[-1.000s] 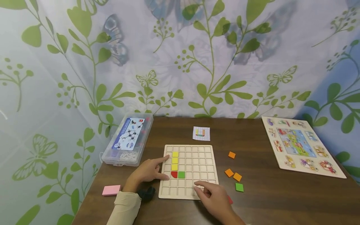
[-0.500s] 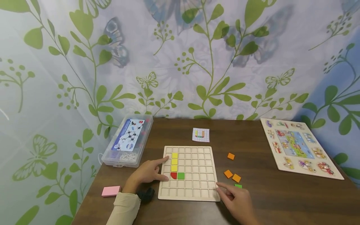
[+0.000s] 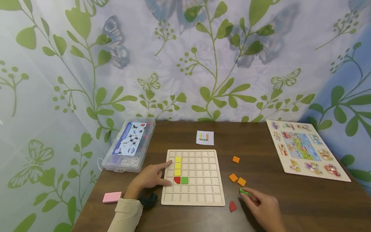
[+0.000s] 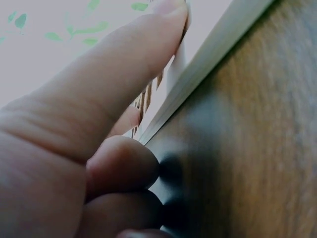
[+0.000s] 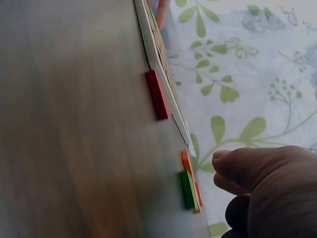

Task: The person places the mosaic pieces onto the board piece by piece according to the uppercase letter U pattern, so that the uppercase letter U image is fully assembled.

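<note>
A square wooden grid board (image 3: pixel 200 195) lies on the table. Its left part bears a column of yellow tiles (image 3: pixel 177 166), a red quarter-round tile (image 3: pixel 177 180) below them and a green tile (image 3: pixel 184 180) beside the red one. My left hand (image 3: pixel 149 177) rests at the board's left edge, index finger and thumb stretched over its rim. Right of the board, my right hand (image 3: pixel 262 204) is at a loose green tile (image 3: pixel 242 191); thumb and index fingertip overlap its right side. In the right wrist view the thumb (image 5: pixel 242 166) stands apart from that green tile (image 5: pixel 187 190).
A loose red quarter-round tile (image 3: pixel 233 206) and several orange tiles (image 3: pixel 233 177) lie right of the board. Behind it is a small pattern card (image 3: pixel 204 138). A plastic case (image 3: pixel 128 145) and pink block (image 3: pixel 112 197) lie left, a picture puzzle (image 3: pixel 307 151) far right.
My right hand has moved right, from over the board's lower right to the loose green tile, uncovering the red quarter-round tile. The left hand has stayed at the board's edge.
</note>
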The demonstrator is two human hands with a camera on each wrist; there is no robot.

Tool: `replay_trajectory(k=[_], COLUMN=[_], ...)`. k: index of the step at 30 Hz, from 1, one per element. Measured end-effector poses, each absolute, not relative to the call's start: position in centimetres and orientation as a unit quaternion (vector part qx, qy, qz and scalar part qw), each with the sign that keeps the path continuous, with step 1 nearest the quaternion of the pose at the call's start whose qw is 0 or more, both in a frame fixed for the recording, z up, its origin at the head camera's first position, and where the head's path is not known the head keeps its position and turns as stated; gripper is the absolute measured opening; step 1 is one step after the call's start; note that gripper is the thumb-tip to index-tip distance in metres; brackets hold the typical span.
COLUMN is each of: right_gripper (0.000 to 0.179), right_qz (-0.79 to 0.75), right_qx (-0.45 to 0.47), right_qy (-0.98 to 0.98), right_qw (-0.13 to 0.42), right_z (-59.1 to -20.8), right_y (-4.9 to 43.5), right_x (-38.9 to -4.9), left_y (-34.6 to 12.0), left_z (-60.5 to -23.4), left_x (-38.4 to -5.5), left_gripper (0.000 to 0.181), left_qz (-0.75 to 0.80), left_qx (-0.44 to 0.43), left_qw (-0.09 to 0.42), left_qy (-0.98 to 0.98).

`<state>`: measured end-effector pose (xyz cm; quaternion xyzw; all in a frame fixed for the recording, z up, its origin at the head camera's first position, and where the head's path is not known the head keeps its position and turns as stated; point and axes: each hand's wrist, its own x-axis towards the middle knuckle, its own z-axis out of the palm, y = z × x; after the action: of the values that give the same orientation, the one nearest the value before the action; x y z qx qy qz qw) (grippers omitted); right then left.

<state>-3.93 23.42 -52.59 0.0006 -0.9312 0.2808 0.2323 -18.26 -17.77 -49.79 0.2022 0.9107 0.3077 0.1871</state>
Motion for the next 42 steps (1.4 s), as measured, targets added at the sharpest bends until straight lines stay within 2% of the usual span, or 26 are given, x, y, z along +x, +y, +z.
replay_trajectory(k=[7, 11, 16, 22, 28, 42], right_gripper=[0.021, 0.022, 0.029, 0.042, 0.052, 0.034], right_qz=[0.270, 0.271, 0.268, 0.262, 0.248, 0.251], right_qx=[-0.046, -0.076, -0.091, -0.085, -0.093, -0.086], right_qy=[-0.936, -0.943, -0.950, -0.954, -0.962, -0.962], right_qw=[0.221, 0.179, 0.134, 0.121, 0.061, 0.070], right_z=[-52.3, -52.2, -52.1, -52.0, -51.6, -51.6], right_y=[24.5, 24.7, 24.8, 24.9, 24.9, 24.7], right_x=[-3.7, -3.8, -3.8, -3.9, -4.1, -4.0], left_y=[-17.8, -17.8, -17.6, -17.8, -17.8, -17.7], left_z=[-49.7, -49.6, -49.5, -49.6, -49.9, -49.7], left_x=[-18.3, -18.3, -18.3, -18.4, -18.4, -18.3], left_gripper=[0.089, 0.089, 0.089, 0.090, 0.091, 0.091], left_qz=[0.307, 0.305, 0.304, 0.303, 0.301, 0.305], left_qx=[0.205, 0.203, 0.202, 0.198, 0.200, 0.195], left_qw=[0.187, 0.190, 0.191, 0.186, 0.184, 0.187], left_qy=[0.910, 0.911, 0.911, 0.914, 0.914, 0.913])
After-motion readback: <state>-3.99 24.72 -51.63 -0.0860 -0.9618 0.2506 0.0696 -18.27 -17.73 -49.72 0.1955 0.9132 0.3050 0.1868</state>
